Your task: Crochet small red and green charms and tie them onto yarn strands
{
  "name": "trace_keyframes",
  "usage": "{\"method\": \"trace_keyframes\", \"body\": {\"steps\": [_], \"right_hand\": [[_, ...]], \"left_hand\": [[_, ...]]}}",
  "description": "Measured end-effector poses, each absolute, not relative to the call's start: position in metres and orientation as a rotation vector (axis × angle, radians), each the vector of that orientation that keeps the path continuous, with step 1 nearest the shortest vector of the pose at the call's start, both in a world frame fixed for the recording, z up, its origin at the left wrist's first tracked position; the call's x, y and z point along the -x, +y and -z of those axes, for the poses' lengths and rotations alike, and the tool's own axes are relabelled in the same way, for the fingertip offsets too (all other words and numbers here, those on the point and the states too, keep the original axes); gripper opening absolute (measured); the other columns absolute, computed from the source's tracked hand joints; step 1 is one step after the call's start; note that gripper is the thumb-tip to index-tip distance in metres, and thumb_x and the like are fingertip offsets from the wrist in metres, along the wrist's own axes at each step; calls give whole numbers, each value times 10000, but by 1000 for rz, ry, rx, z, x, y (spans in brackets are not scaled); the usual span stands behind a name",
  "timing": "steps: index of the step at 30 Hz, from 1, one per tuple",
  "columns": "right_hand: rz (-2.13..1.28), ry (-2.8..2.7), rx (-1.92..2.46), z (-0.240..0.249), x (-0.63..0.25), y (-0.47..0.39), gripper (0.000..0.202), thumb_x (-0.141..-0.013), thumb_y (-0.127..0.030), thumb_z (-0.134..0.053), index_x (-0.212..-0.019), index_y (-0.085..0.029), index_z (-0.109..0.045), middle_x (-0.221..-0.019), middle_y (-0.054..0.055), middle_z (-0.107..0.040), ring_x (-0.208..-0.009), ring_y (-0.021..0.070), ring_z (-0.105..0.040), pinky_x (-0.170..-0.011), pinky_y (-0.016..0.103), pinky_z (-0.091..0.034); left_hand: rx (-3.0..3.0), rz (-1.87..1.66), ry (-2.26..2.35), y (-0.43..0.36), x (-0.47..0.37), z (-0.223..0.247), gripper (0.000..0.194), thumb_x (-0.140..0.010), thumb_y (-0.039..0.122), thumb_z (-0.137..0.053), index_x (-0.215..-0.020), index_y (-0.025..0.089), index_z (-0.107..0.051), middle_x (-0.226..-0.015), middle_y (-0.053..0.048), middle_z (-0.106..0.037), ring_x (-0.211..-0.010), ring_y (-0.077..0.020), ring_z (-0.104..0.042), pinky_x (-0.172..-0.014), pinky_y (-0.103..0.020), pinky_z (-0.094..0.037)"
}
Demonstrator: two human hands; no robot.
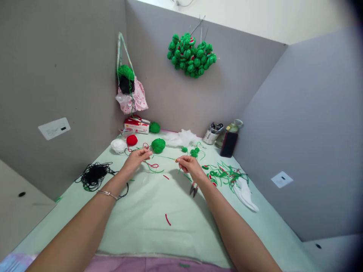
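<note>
A strand of green yarn [164, 157] runs taut between my two hands over the middle of the table. My left hand [137, 160] pinches one end of it between thumb and fingers. At the other end my right hand [189, 165] is closed in a pinch, with a tiny yellowish bit at the fingertips, too small to name. Just behind the strand sits a ball of green yarn [158, 146]. Scissors [194, 189] lie below my right wrist, blades toward me, handles partly covered. Loops of red yarn [154, 165] lie near my left fingers.
Black yarn [95, 176] lies tangled at left, near white [118, 146] and red yarn balls [132, 140]. Green scraps [227, 172] and a white cloth-like piece [244, 194] lie right. White stuffing [183, 138], a pen cup [211, 134] and a phone [229, 144] stand behind.
</note>
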State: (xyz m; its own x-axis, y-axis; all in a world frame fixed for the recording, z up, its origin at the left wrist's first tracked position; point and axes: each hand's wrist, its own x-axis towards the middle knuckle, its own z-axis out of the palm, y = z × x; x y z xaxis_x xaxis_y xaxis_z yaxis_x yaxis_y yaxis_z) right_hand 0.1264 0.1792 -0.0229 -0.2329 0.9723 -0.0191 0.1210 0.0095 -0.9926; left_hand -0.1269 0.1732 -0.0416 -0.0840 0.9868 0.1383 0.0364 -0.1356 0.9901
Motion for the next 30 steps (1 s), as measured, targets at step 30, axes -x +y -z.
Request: {"method": "trace_keyframes", "body": {"steps": [30], "right_hand": [[-1215,-1950,1097,21,-93,155,232,-859,-356,-530,-813,-163,-648,-596,-11,-602,-483,95,-388,-494,228,-306]], "left_hand": [[-1986,-1093,1116,129,88,38,426,-958,499,-405,-766,181,-614,-768,-17,-588,-730,-168,-539,-707,-286,-431]]}}
